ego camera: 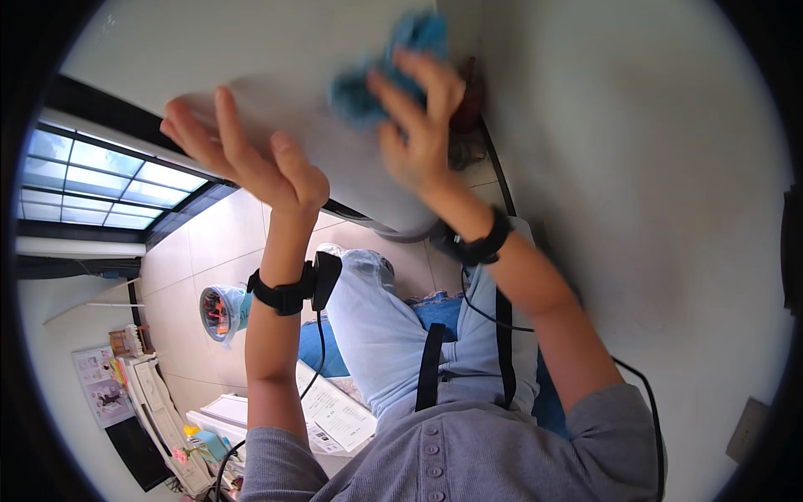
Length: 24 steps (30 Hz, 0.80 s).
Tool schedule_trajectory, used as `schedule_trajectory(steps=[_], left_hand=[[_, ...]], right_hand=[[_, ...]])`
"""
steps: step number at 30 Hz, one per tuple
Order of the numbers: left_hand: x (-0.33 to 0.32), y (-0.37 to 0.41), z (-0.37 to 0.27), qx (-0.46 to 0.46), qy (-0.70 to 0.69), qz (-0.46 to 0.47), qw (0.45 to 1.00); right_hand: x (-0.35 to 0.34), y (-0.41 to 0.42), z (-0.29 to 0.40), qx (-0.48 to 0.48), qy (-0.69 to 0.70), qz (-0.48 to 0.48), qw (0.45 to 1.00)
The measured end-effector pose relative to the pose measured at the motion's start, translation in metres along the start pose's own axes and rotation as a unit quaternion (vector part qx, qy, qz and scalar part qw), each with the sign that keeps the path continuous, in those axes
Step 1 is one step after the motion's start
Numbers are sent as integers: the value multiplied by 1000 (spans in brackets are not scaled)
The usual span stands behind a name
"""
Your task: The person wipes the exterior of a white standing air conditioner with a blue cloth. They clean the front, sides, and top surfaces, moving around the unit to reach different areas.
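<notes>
A crumpled blue cloth (389,75), blurred, lies under the fingers of my right hand (417,125) against a large pale, glossy surface (282,37). Whether the fingers grip the cloth or only press on it is hard to tell from the blur. To the left, my left hand (251,157) is raised with its fingers spread and nothing in it, close to the same surface; whether it touches cannot be told. Each wrist wears a black strap with a small device and a cable.
A lined waste bin (216,314) stands on the tiled floor at left. Lower left are white furniture (166,420), a flower and an open printed booklet (339,408). A dark-framed window (106,179) is at upper left, a pale wall (659,188) at right.
</notes>
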<state>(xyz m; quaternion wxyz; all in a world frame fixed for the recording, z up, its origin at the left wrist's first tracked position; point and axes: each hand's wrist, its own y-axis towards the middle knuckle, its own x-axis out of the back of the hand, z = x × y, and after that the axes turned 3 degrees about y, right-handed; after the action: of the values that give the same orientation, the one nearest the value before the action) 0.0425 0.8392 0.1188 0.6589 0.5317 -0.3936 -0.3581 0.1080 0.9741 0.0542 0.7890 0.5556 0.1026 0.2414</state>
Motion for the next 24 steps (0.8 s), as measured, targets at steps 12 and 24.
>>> schedule_trajectory(steps=[12, 24], left_hand=[[-3, 7, -7, 30, -8, 46, 998], [13, -4, -4, 83, -58, 14, 995]], right_hand=[[-16, -337, -96, -842, 397, -156, 330], [33, 191, 2, -81, 313, 31, 946]])
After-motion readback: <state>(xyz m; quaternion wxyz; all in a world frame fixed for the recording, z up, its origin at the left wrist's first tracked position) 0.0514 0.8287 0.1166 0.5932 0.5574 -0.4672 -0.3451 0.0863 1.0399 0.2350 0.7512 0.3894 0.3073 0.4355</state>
